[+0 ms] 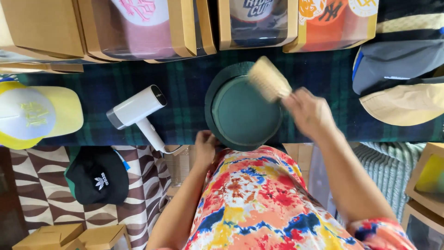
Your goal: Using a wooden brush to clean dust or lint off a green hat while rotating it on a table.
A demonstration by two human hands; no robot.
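**Brush held over a green hat, brim pinned at the table edge**

Right hand (309,111): clenched around the handle of a pale, straw-coloured bristle brush (269,78); the oblong bristle head sits over the far right part of the crown, blurred. Whether the bristles touch the hat, cannot tell.

Left hand (205,144): fingers closed on the near left brim of the dark green round flat-topped fabric hat (243,111), steadying it.

The hat lies crown up on the dark green and navy plaid cloth (185,88) covering the table, at the near edge, just in front of the person's tie-dye shirt (259,199).

Handling, as a judgement: the hat looks light and fairly stiff, holding its round shape; matte cloth, not slippery. The brim is the sensible hold, since pressing on the flat top could dent it. The brush looks light and rigid, best gripped at the handle end.

Left of the hat: a white plastic handheld steamer (138,111), smooth, lying on its side; further left, a yellow and white cap (32,115). Beyond the hat: kraft cardboard display boxes (185,28) with clear windows, caps inside. Right of the hat: a stack of soft caps (402,78), grey and tan. Below and left of the hat, on a brown-and-cream patterned rug: a black cap (97,176).
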